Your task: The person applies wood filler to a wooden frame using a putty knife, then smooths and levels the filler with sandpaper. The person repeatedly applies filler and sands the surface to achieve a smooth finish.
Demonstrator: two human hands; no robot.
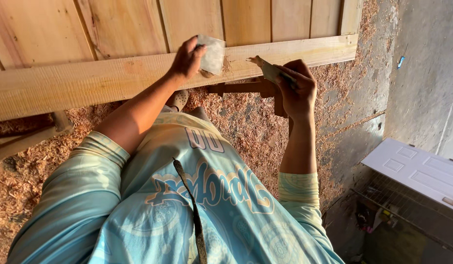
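While wood shavings point(246, 127) carpet the floor below, the right hand point(297, 88) grips a putty knife point(265, 68), blade angled to the wooden rail point(89, 80); the left hand point(187, 58) pinches a flat pale pad point(213, 53), perhaps sandpaper, pressed flat there.

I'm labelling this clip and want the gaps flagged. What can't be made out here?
- Left hand: the pale sheet it holds is too blurred to identify.
- Right hand: the tool is mostly hidden by the fingers.
- Wooden door: cut off by the top and left edges.
- Wire cage: contents too dark.
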